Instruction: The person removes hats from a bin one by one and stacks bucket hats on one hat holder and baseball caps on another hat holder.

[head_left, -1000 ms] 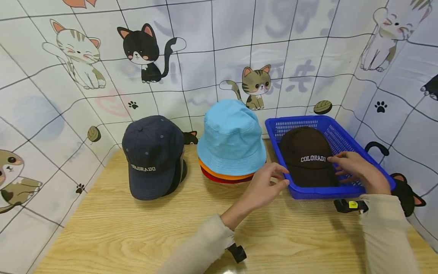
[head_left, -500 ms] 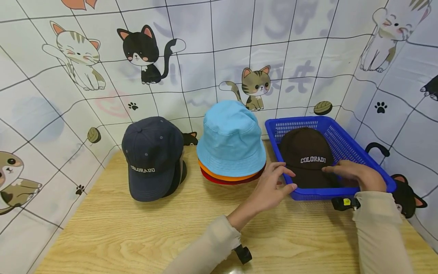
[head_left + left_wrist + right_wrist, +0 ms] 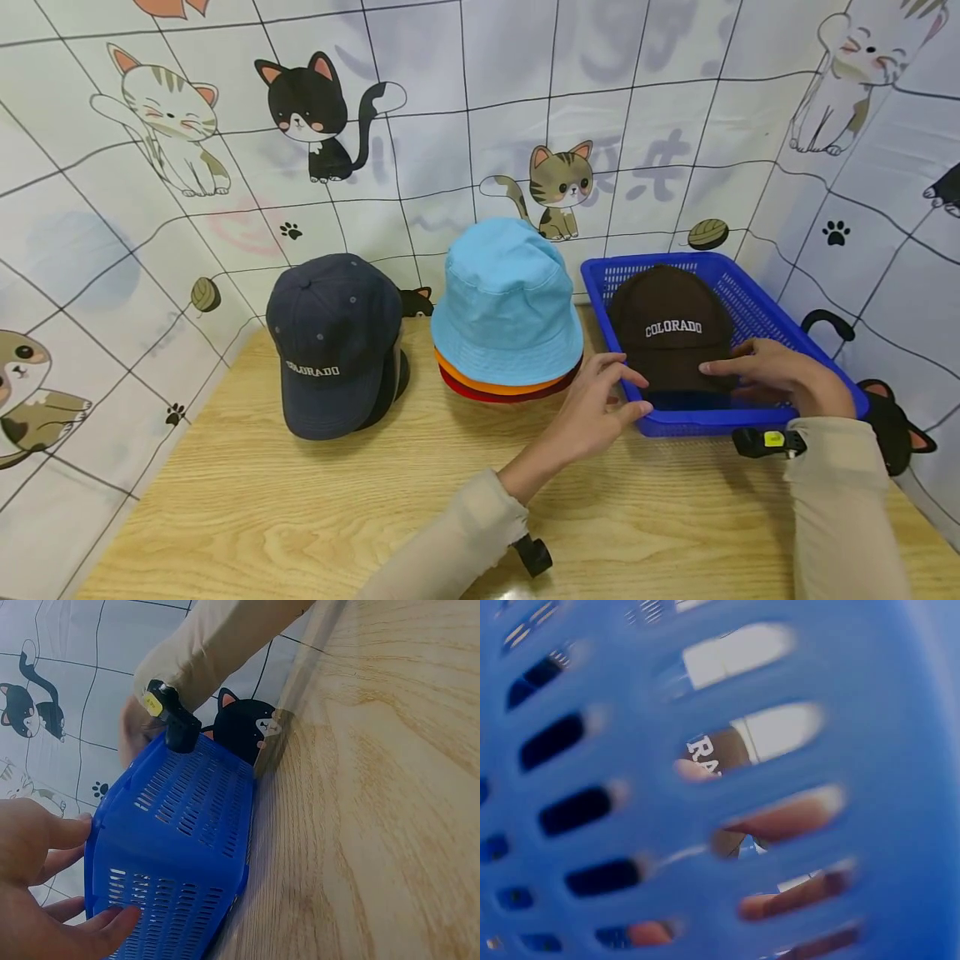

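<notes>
Inside the blue plastic basket (image 3: pixel 783 329) lies a brown baseball cap (image 3: pixel 670 304) lettered COLORADO. My right hand (image 3: pixel 780 371) pinches the right side of its brim, thumb on top and the other fingers partly hidden below. A dark surface (image 3: pixel 686 401) shows under the raised brim; its kind is unclear. With fingers spread, my left hand (image 3: pixel 596 408) touches the near left corner of the basket. In the left wrist view its fingers lie against the rim and slotted wall (image 3: pixel 169 847). Through the basket slots, the right wrist view shows fingers and part of the cap's lettering (image 3: pixel 703 752).
A stack of bucket hats, light blue (image 3: pixel 506 304) on top with orange and red below, stands left of the basket. Farther left sit nested baseball caps under a navy one (image 3: pixel 333 333). Wooden table (image 3: pixel 300 517); patterned cat cloth (image 3: pixel 435 100) behind and at the sides.
My right hand has moved from the cap's right side to its brim. The brim has risen and the cap shifted slightly back and left. My left hand moved a little right onto the basket corner.
</notes>
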The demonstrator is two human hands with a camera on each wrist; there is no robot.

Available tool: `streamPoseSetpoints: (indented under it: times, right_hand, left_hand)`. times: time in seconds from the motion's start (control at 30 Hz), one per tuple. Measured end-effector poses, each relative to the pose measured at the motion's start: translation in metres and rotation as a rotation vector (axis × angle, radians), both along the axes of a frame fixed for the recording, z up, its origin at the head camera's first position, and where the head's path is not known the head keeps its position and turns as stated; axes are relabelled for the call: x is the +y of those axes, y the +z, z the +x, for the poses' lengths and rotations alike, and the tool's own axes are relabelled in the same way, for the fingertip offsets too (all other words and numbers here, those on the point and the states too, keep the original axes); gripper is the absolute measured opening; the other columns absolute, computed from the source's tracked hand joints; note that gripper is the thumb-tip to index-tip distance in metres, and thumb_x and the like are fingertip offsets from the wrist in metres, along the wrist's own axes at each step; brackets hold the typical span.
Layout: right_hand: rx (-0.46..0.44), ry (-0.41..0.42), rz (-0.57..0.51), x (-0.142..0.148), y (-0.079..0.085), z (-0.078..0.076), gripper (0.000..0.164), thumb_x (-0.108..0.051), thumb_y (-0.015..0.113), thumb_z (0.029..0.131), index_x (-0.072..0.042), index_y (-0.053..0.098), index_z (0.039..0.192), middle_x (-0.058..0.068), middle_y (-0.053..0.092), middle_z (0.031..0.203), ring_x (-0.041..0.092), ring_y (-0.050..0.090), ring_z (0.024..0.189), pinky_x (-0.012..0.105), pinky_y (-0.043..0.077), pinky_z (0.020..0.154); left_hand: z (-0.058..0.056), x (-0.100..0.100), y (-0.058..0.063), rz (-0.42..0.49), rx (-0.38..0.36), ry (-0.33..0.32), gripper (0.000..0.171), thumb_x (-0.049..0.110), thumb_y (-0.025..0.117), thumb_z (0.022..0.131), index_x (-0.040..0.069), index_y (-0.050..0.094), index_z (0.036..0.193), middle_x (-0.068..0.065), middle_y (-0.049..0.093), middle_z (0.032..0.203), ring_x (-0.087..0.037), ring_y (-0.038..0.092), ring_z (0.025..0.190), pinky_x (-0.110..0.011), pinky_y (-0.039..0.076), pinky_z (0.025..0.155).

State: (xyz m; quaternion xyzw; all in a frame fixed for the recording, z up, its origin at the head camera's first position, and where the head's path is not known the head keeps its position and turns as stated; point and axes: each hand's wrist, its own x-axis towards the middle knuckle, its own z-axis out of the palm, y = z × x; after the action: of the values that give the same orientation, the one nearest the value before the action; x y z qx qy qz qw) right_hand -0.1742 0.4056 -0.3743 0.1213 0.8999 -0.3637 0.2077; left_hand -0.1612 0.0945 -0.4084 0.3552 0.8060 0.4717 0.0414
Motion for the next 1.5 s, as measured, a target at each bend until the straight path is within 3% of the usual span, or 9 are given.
streamPoseSetpoints:
  times: [0.1,0.17,0.33,0.53,0.7,1.0,1.23,1.5]
  right_hand:
    - [0.042,-0.021,-0.065,0.0,0.001,-0.001,0.086,-0.046,0.068,0.098,0.02,0.031,0.14,0.029,0.062,0.116,0.024,0.071,0.093,0.035,0.062,0.081]
    - [0.075,-0.03,-0.113,-0.001,0.001,-0.002,0.071,-0.04,0.068,0.099,0.014,0.037,0.134,0.011,0.063,0.103,0.013,0.065,0.085,0.03,0.058,0.075]
    - [0.183,-0.075,-0.274,-0.006,0.001,-0.004,0.048,-0.025,0.069,0.101,0.005,0.042,0.127,-0.006,0.063,0.089,0.007,0.066,0.076,0.025,0.061,0.074]
    - [0.343,-0.141,-0.634,-0.011,0.007,0.0,0.02,-0.005,0.068,0.099,-0.01,0.059,0.116,-0.005,0.064,0.093,0.013,0.076,0.082,0.03,0.064,0.078]
    - [0.482,-0.138,-0.897,-0.014,0.016,0.007,0.027,0.006,0.063,0.098,-0.015,0.074,0.112,-0.002,0.073,0.098,0.017,0.078,0.082,0.03,0.064,0.072]
    - [0.632,-0.198,-1.05,-0.022,0.031,0.015,0.025,0.012,0.063,0.096,-0.002,0.074,0.113,0.002,0.071,0.106,0.02,0.078,0.086,0.033,0.064,0.074]
    - [0.734,-0.237,-1.053,-0.031,0.048,0.026,0.023,0.011,0.063,0.096,-0.004,0.076,0.108,0.003,0.075,0.1,0.019,0.078,0.083,0.032,0.064,0.07]
    - [0.883,-0.147,-1.202,-0.046,0.063,0.036,0.028,0.023,0.055,0.093,0.007,0.072,0.109,0.011,0.072,0.094,0.024,0.076,0.078,0.033,0.064,0.069]
  left_hand:
    - [0.0,-0.001,0.0,0.002,-0.004,-0.002,0.024,0.027,0.067,0.102,0.018,0.066,0.124,-0.005,0.039,0.16,-0.013,0.061,0.115,-0.018,0.054,0.094]
    - [0.0,-0.001,0.0,0.002,-0.008,-0.003,0.023,0.028,0.067,0.102,0.019,0.066,0.124,-0.004,0.039,0.16,-0.013,0.061,0.115,-0.018,0.053,0.094]
    - [-0.001,-0.001,0.0,0.0,-0.01,-0.002,0.025,0.029,0.067,0.102,0.018,0.066,0.125,-0.001,0.038,0.161,-0.013,0.064,0.112,-0.016,0.053,0.093]
    - [-0.001,0.0,-0.001,0.006,-0.01,0.002,0.026,0.027,0.068,0.101,0.015,0.067,0.124,0.0,0.039,0.161,-0.019,0.065,0.116,-0.018,0.054,0.094]
    - [-0.002,0.0,-0.001,0.016,-0.003,0.007,0.025,0.026,0.071,0.1,0.014,0.068,0.122,-0.001,0.042,0.16,-0.02,0.065,0.116,-0.016,0.054,0.093]
    - [-0.003,0.0,-0.002,0.028,-0.008,0.015,0.023,0.027,0.072,0.099,0.016,0.069,0.119,0.001,0.045,0.158,-0.013,0.066,0.108,-0.014,0.053,0.091]
    - [-0.004,-0.002,0.0,0.012,0.015,0.001,0.027,0.027,0.07,0.101,0.012,0.069,0.123,-0.001,0.044,0.159,-0.012,0.065,0.098,-0.012,0.05,0.088]
    - [0.001,-0.009,0.015,-0.074,0.039,-0.005,0.03,0.033,0.065,0.103,0.015,0.067,0.127,-0.001,0.048,0.159,-0.005,0.059,0.086,-0.014,0.044,0.077]
